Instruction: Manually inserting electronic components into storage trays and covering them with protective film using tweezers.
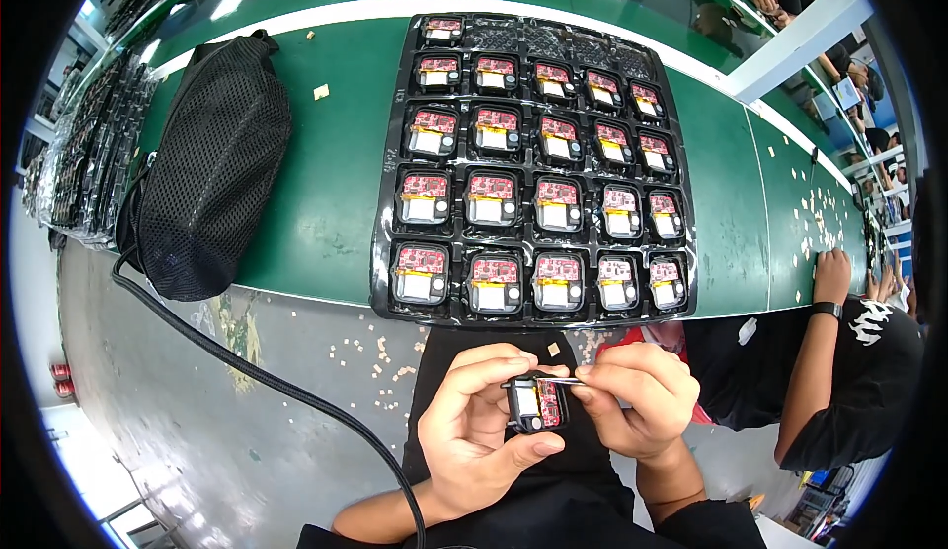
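My left hand (476, 421) is closed around a small black watch-like housing (539, 406) above my lap. Its open back shows a red circuit board, a white-and-yellow battery and a round silver part. In my right hand (640, 398), thumb and fingers pinch slim metal tweezers (561, 380), whose tip lies over the housing's upper edge. Most of the tweezers is hidden by my fingers. Just beyond my hands, a black plastic tray (383, 253) on the bench holds rows of similar housings (491, 200). Several pockets in its far row hold no housing.
On the green bench (331, 194), a black mesh bag (212, 169) lies left of the tray, beside stacked black trays (89, 154). A black cable (267, 371) runs down toward me. Tan squares (385, 352) litter the floor. A co-worker's arm (818, 352) rests at right.
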A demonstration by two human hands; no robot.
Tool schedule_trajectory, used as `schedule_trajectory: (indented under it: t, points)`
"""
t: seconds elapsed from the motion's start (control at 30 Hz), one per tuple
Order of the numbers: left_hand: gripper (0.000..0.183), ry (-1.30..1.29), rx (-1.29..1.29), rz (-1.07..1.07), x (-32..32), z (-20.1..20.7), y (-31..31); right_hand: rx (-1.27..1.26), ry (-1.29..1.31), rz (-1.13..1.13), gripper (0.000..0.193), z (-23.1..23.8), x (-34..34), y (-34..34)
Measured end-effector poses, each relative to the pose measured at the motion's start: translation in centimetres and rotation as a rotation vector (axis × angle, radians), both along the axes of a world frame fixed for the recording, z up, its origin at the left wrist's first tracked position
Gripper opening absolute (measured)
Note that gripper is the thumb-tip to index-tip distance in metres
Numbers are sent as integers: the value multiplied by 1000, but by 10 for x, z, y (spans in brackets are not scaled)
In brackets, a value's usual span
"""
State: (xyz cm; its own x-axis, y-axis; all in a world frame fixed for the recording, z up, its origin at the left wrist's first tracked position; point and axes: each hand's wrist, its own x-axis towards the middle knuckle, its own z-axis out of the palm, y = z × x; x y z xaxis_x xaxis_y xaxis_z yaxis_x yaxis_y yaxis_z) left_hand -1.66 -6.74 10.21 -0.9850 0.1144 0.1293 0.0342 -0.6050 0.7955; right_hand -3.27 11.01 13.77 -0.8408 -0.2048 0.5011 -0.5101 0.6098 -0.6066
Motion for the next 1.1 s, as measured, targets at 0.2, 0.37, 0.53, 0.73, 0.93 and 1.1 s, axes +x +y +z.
schedule_trajectory:
  t: [0.2, 0.37, 0.53, 0.73, 0.93, 1.1]
  points:
    - [64, 15, -30, 6, 0, 0, -2, -6, -32, 4, 25, 0, 1, -1]
    - [65, 19, -49, 7, 0, -2, -3, 2, -11, -5, 24, -4, 3, -3]
    - [65, -1, -28, 9, 1, -2, -3, 6, -15, -8, 24, -4, 3, -3]
    - [65, 10, -18, -6, 0, -2, -2, -8, -6, -27, 24, -6, 4, -4]
    - [65, 13, -37, -8, -1, -2, -2, 21, 18, -49, 24, -6, 4, -4]
    - [65, 0, -26, -6, 0, -3, -2, 38, 48, -49, 24, -7, 5, -2]
